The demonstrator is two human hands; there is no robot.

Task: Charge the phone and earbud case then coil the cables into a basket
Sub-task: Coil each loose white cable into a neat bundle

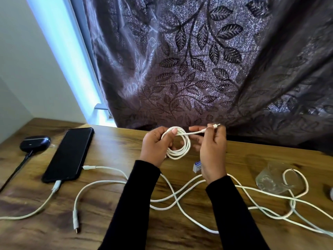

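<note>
A dark curtain [198, 65] patterned with leaves hangs behind a wooden table [115, 145], with a strip of bright window and pale wall at the far left.

Several things are hard to read. A small white and blue box [196, 166] lies just behind the right hand's [212, 152] heel, mostly covered by it, and its print is too blurred to make out. At the right edge of the view a grey rounded object [330, 193] is cut off and cannot be identified. The loose white cables [180, 201] sprawl under both black sleeves [133, 201] and run out of view at the right and lower left, so their ends there are unseen.

To the right of the right hand sits a clear glass bowl [266, 181], faint against the wood; a loop of white cable lies across it, though whether any of it rests inside cannot be told.

The left hand [155, 147] grips a coiled white cable [178, 143], thumb pressed over the top of the loops, fingers curled behind them. The right hand pinches the coil's free end near its plug [216, 125], holding that end up and level across the coil.

Far left of the left hand a black phone [69, 154] lies face up with a white cable plugged into its near end. Beyond it sits a dark earbud case [35, 143] with a black cable [18, 170] attached.
</note>
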